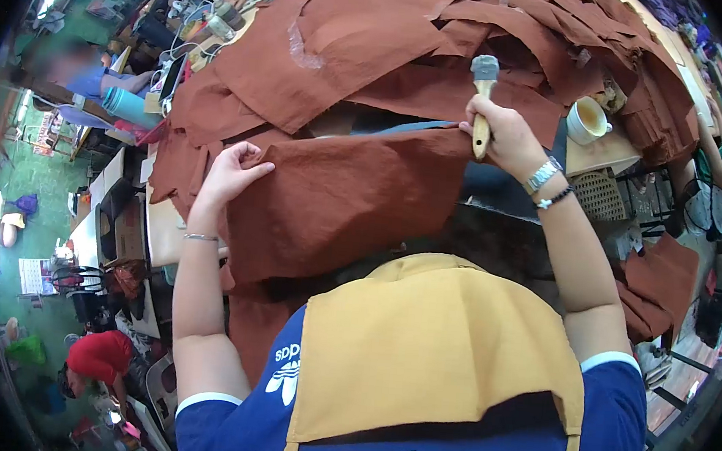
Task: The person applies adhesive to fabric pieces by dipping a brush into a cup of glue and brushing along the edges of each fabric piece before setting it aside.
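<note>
My left hand (234, 173) pinches the upper left corner of a reddish-brown fabric piece (346, 199). The piece is stretched sideways and hangs down in front of me. A flat brush (481, 137) with a pale wooden handle is held in my right hand (508, 139), bristles pointing away and coated grey. The same hand is at the cloth's upper right corner; whether its fingers also grip the cloth is hard to tell. Beyond both hands lies a heap of brown cut pieces (359, 35). To the right of my right hand stands a white cup (588, 125) with cream-coloured contents.
The cup stands on a light board (604, 153) beside a woven seat (598, 196). More brown cloth (660, 279) hangs at the right. A light blue bottle (129, 107) is at the left. Other people are around, one in a red shirt (100, 356) at lower left.
</note>
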A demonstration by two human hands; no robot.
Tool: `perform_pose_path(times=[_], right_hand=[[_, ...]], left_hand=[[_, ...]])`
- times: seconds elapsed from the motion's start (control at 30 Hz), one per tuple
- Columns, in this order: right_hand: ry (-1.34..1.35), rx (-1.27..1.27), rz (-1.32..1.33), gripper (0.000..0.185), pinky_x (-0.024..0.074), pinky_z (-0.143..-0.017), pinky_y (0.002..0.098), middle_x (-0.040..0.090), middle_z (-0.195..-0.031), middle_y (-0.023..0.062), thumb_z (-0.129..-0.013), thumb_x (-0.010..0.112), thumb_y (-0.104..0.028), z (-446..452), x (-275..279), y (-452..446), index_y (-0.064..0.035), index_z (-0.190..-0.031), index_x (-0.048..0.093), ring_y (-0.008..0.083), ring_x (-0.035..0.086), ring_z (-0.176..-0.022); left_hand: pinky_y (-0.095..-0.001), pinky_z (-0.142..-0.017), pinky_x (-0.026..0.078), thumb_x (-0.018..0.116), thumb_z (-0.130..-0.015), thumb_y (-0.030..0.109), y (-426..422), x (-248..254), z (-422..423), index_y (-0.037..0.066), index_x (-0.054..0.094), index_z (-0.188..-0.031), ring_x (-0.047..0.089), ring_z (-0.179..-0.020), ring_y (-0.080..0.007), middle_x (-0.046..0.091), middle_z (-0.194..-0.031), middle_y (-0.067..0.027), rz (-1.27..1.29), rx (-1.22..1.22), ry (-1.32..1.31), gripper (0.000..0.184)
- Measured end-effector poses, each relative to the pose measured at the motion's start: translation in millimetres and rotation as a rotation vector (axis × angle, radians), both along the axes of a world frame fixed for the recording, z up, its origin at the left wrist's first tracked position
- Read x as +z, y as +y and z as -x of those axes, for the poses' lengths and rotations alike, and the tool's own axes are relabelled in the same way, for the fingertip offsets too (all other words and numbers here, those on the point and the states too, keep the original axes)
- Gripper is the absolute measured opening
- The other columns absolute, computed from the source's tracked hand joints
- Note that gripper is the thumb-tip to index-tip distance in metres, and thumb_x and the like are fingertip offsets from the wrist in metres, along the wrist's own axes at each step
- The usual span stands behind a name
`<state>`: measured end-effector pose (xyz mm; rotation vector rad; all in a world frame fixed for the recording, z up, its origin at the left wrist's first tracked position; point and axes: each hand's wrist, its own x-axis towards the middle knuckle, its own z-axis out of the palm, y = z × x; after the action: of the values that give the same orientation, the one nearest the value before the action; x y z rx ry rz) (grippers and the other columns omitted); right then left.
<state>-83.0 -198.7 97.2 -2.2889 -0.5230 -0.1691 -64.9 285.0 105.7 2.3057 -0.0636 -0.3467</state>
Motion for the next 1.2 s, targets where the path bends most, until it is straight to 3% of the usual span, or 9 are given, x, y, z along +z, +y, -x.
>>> perform_pose_path(times=[0.03,0.13,0.17,0.27,0.37,0.73,0.93,0.97,1.2], right_hand=[[-0.024,0.012,0.019,0.024,0.0502,-0.068,0.0442,0.064,-0.085,0.0171,-0.084,0.068,-0.002,-4,-8,-2,-0.0088,-0.1,0.052,0.0398,0.064,-0.086],[-0.081,0.01,0.147,0.028,0.0501,-0.072,0.046,0.065,-0.088,0.016,-0.08,0.064,0.001,-7,-16,-12,-0.0098,-0.102,0.051,0.0392,0.065,-0.088],[-0.074,0.001,0.17,0.028,0.05,-0.072,0.0463,0.065,-0.088,0.0159,-0.08,0.065,0.0,-7,-16,-14,-0.01,-0.102,0.051,0.0391,0.065,-0.089],[-0.079,-0.042,0.171,0.025,0.0499,-0.071,0.0472,0.065,-0.088,0.0159,-0.083,0.066,-0.004,-3,-19,-18,-0.0106,-0.102,0.051,0.0398,0.065,-0.088],[0.014,-0.098,0.142,0.022,0.0501,-0.069,0.0486,0.066,-0.085,0.0159,-0.087,0.066,-0.008,6,-8,-19,-0.0111,-0.102,0.05,0.0409,0.065,-0.085],[-0.006,-0.317,0.358,0.024,0.051,-0.067,0.0493,0.067,-0.084,0.0147,-0.083,0.065,-0.008,14,-27,-59,-0.0149,-0.102,0.051,0.0389,0.067,-0.084],[-0.283,-0.414,0.411,0.029,0.046,-0.093,0.0557,0.068,-0.089,0.0122,-0.087,0.072,-0.025,15,-35,-67,-0.0126,-0.107,0.054,0.037,0.064,-0.097],[-0.296,-0.334,0.326,0.039,0.0368,-0.104,0.0616,0.067,-0.089,0.0107,-0.086,0.074,-0.034,17,-32,-66,-0.0108,-0.111,0.055,0.0354,0.062,-0.101],[-0.171,-0.114,0.438,0.042,0.0354,-0.108,0.0628,0.065,-0.096,0.0094,-0.084,0.075,-0.037,17,-54,-46,-0.0129,-0.112,0.056,0.0327,0.062,-0.098]], left_hand=[[-0.0397,-0.104,0.043,0.081,-0.079,0.029,-9,-5,-5,0.009,0.066,-0.111,0.063,-0.105,-0.0204,0.069,-0.106,-0.0055,-0.32,0.021,-0.072,0.041],[-0.0615,-0.108,0.035,0.083,-0.074,0.028,-41,-14,-6,0.017,0.06,-0.127,0.055,-0.124,-0.0285,0.061,-0.128,-0.0102,-0.93,-0.068,-0.327,0.059],[-0.0763,-0.107,0.024,0.081,-0.075,0.031,-53,-19,1,0.02,0.048,-0.141,0.037,-0.142,-0.0312,0.044,-0.148,-0.0132,-0.945,-0.02,-0.423,0.074],[-0.0765,-0.109,0.019,0.076,-0.082,0.039,-122,-32,28,0.022,0.042,-0.147,0.022,-0.149,-0.04,0.03,-0.157,-0.0151,-0.739,-0.014,-0.617,0.075],[-0.0739,-0.112,0.013,0.069,-0.086,0.052,-187,-67,61,0.022,0.04,-0.152,0.014,-0.152,-0.0403,0.018,-0.165,-0.0152,-0.496,-0.303,-0.55,0.078],[-0.0674,-0.116,0.01,0.064,-0.084,0.064,-194,-81,80,0.026,0.043,-0.151,0.02,-0.152,-0.034,0.024,-0.164,-0.0119,-0.455,-0.58,-0.467,0.08],[-0.0679,-0.116,0.01,0.066,-0.083,0.063,-195,-85,86,0.025,0.043,-0.151,0.02,-0.152,-0.0345,0.025,-0.164,-0.0122,-0.438,-0.569,-0.482,0.082],[-0.0682,-0.116,0.01,0.067,-0.082,0.063,-196,-86,87,0.024,0.043,-0.151,0.019,-0.152,-0.0346,0.025,-0.164,-0.0123,-0.436,-0.564,-0.481,0.082],[-0.0695,-0.115,0.011,0.071,-0.08,0.06,-200,-88,94,0.023,0.043,-0.15,0.019,-0.152,-0.0359,0.024,-0.163,-0.0132,-0.432,-0.545,-0.481,0.084]])
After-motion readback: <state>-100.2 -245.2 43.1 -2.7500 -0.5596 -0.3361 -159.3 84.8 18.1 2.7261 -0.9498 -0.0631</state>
